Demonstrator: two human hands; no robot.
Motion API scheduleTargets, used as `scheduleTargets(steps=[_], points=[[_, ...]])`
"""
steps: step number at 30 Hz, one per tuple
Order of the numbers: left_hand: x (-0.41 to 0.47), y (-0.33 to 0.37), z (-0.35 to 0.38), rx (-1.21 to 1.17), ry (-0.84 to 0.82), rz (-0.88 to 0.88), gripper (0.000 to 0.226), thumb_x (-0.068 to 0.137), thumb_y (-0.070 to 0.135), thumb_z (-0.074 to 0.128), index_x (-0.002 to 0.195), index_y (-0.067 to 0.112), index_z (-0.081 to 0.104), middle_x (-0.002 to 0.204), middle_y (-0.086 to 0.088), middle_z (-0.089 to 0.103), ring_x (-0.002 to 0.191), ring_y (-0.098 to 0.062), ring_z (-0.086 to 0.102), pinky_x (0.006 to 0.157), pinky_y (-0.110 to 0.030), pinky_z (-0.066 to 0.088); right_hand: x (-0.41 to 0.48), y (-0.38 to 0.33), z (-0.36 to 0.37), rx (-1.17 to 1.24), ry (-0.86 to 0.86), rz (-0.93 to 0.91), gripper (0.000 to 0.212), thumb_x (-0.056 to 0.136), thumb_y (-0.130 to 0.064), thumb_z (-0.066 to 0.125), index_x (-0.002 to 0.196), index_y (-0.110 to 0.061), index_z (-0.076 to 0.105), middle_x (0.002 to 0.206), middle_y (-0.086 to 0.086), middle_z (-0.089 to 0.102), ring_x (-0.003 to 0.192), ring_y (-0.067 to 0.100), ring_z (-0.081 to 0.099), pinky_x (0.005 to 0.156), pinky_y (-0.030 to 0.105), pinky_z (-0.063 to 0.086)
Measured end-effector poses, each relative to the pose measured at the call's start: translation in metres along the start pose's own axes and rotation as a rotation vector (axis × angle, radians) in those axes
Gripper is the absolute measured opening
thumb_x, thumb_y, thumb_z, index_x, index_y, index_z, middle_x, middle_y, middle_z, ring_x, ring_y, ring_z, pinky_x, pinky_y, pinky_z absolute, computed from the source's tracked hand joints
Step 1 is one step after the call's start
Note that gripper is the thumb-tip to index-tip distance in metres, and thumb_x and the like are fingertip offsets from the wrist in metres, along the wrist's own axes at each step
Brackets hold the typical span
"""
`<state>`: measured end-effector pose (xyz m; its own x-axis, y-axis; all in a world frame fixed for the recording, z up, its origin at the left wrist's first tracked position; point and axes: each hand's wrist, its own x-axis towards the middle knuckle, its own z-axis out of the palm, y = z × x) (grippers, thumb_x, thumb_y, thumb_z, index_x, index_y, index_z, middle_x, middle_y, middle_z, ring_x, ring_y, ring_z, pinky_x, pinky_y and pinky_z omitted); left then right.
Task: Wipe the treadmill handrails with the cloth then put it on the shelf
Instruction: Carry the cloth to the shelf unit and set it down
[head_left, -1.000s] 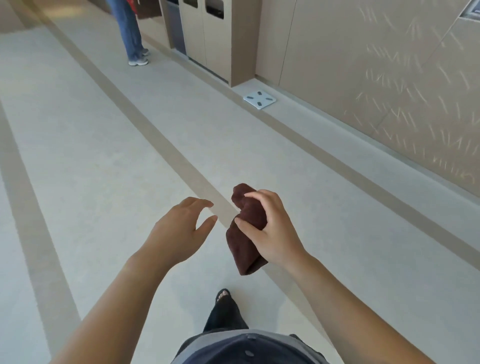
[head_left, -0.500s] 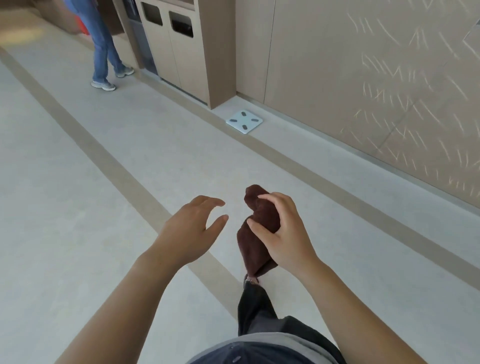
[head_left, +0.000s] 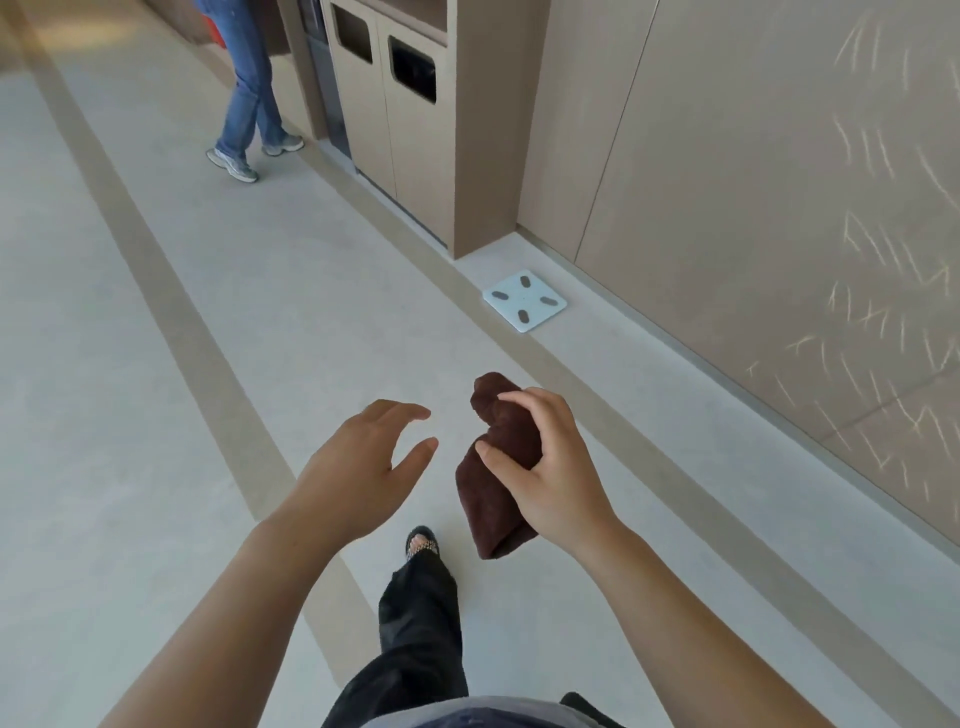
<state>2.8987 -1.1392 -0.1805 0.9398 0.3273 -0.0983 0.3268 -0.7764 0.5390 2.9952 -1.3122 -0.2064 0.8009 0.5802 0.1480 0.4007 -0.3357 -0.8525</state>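
My right hand (head_left: 550, 467) grips a rolled dark brown cloth (head_left: 496, 499) in front of my body, above the floor. The cloth hangs down below my palm and its top end sticks up past my fingers. My left hand (head_left: 363, 467) hovers just left of the cloth, fingers spread and curled, holding nothing and not touching it. No treadmill or shelf is in view.
A white bathroom scale (head_left: 523, 300) lies on the floor by the beige wall (head_left: 753, 208). A tan bin cabinet (head_left: 415, 114) with two slots stands ahead on the right. Another person's legs in jeans (head_left: 249, 93) walk ahead on the left. My own leg (head_left: 421, 613) steps forward.
I have walked forward: the scale, cabinet and the other person appear nearer and lower in view. My hands keep the same pose, with the cloth still in my right hand.
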Motion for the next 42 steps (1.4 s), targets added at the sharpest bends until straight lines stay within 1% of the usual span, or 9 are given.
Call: scheduleTargets(steps=[3, 7, 11, 16, 21, 27, 30, 36, 42], points=[[0.088, -0.018, -0.019, 0.006, 0.019, 0.006, 0.039, 0.09, 0.046, 0.042, 0.127, 0.031, 0.048, 0.132, 0.01, 0.05, 0.114, -0.013, 0.051, 0.093, -0.038, 0.046, 0.093, 0.013, 0.01, -0.003, 0.001, -0.017, 0.043, 0.083, -0.03, 0.07, 0.121, -0.026, 0.051, 0.126, -0.01, 0.045, 0.119, 0.005, 0.045, 0.1, 0.018, 0.037], [0.207, -0.037, -0.061, 0.061, 0.001, 0.024, 0.04, 0.092, 0.045, 0.041, 0.129, 0.03, 0.045, 0.135, 0.01, 0.047, 0.101, -0.016, 0.056, 0.09, -0.032, 0.044, 0.214, 0.02, 0.018, -0.013, 0.02, -0.019, 0.042, 0.082, -0.031, 0.07, 0.12, -0.028, 0.052, 0.125, -0.012, 0.045, 0.116, 0.0, 0.045, 0.096, 0.012, 0.036], [0.314, -0.046, -0.095, 0.074, 0.005, 0.031, 0.041, 0.092, 0.045, 0.041, 0.13, 0.03, 0.045, 0.136, 0.01, 0.047, 0.099, -0.016, 0.057, 0.09, -0.031, 0.043, 0.32, 0.029, 0.016, -0.016, 0.024, -0.013, 0.044, 0.083, -0.034, 0.068, 0.122, -0.029, 0.05, 0.128, -0.015, 0.043, 0.119, -0.007, 0.038, 0.093, 0.004, 0.032], [0.433, -0.064, -0.114, 0.061, -0.072, 0.059, 0.042, 0.092, 0.046, 0.041, 0.131, 0.031, 0.044, 0.137, 0.011, 0.046, 0.102, -0.016, 0.057, 0.094, -0.03, 0.044, 0.437, 0.057, 0.02, -0.04, 0.068, 0.026, 0.044, 0.083, -0.036, 0.068, 0.122, -0.029, 0.05, 0.127, -0.011, 0.046, 0.118, 0.006, 0.045, 0.097, 0.017, 0.039], [0.579, -0.097, -0.135, 0.082, -0.052, 0.035, 0.042, 0.093, 0.045, 0.04, 0.132, 0.029, 0.044, 0.138, 0.009, 0.046, 0.101, -0.017, 0.058, 0.094, -0.03, 0.043, 0.586, 0.095, 0.038, -0.017, 0.049, 0.027, 0.044, 0.083, -0.035, 0.069, 0.123, -0.028, 0.05, 0.129, -0.012, 0.044, 0.119, 0.001, 0.042, 0.09, 0.002, 0.033], [0.741, -0.127, -0.185, 0.083, -0.027, -0.023, 0.042, 0.092, 0.046, 0.04, 0.131, 0.031, 0.044, 0.138, 0.011, 0.046, 0.111, -0.013, 0.054, 0.098, -0.032, 0.044, 0.776, 0.108, 0.05, -0.001, -0.008, -0.032, 0.045, 0.081, -0.039, 0.067, 0.121, -0.027, 0.051, 0.127, -0.011, 0.046, 0.117, 0.005, 0.047, 0.093, 0.008, 0.037], [0.805, -0.15, -0.212, 0.085, 0.004, -0.062, 0.042, 0.092, 0.047, 0.04, 0.131, 0.032, 0.044, 0.138, 0.012, 0.046, 0.11, -0.013, 0.055, 0.097, -0.032, 0.044, 0.858, 0.109, 0.068, -0.003, -0.046, -0.06, 0.043, 0.081, -0.036, 0.068, 0.119, -0.028, 0.051, 0.126, -0.013, 0.046, 0.116, 0.004, 0.047, 0.096, 0.015, 0.039], [0.922, -0.219, -0.264, 0.065, 0.029, -0.097, 0.041, 0.092, 0.046, 0.04, 0.131, 0.032, 0.044, 0.136, 0.011, 0.047, 0.118, -0.012, 0.05, 0.097, -0.033, 0.044, 1.003, 0.107, 0.124, 0.027, -0.13, -0.096, 0.042, 0.081, -0.034, 0.069, 0.12, -0.027, 0.052, 0.128, -0.011, 0.045, 0.117, 0.0, 0.046, 0.095, 0.008, 0.035], [1.052, -0.287, -0.332, 0.096, 0.005, -0.032, 0.041, 0.092, 0.046, 0.039, 0.13, 0.03, 0.045, 0.137, 0.009, 0.047, 0.115, -0.014, 0.052, 0.096, -0.035, 0.046, 1.14, 0.09, 0.182, 0.028, -0.07, -0.052, 0.044, 0.083, -0.035, 0.069, 0.123, -0.026, 0.051, 0.128, -0.011, 0.045, 0.118, 0.003, 0.046, 0.096, 0.012, 0.038]])
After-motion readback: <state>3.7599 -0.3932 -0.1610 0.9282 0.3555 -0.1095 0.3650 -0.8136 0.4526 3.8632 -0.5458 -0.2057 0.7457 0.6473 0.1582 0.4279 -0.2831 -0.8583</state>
